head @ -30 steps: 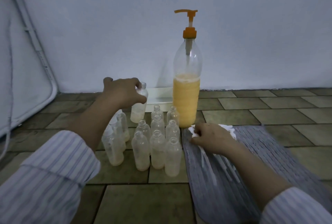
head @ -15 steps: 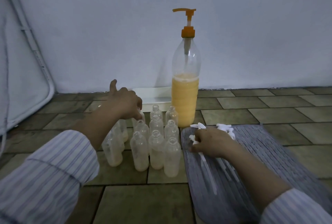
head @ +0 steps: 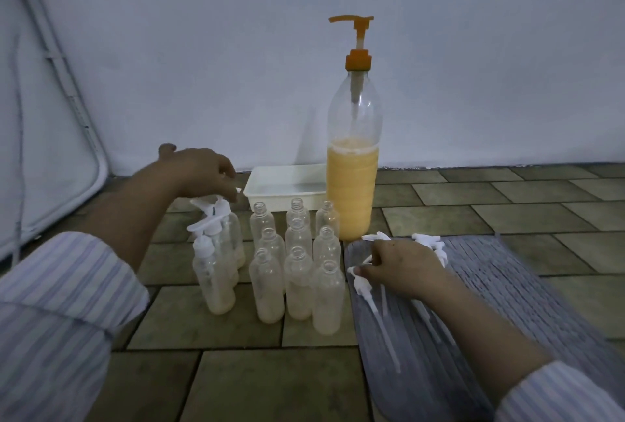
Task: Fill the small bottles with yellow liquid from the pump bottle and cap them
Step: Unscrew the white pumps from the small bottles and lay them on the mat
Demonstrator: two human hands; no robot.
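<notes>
Bottles (head: 297, 262) stand between your hands; your left hand (head: 199, 173) has just let one go, fingers loosely curled above capped ones. Your right fingers (head: 367, 269) pinch a cap (head: 363, 284), next capping likely.

Your head camera: single view, faces forward-down, close over tiled floor (head: 270, 384); wall (head: 473, 49) at 12 o'clock.

Ten open bottles (head: 297, 279), one pump bottle (head: 351, 181)

Dim, bluish, even light; my pump bottle (head: 351, 164) casts a faint shadow leftward on the wall (head: 473, 49). Wide-angle bending at the edges, with soft, grainy detail throughout.
</notes>
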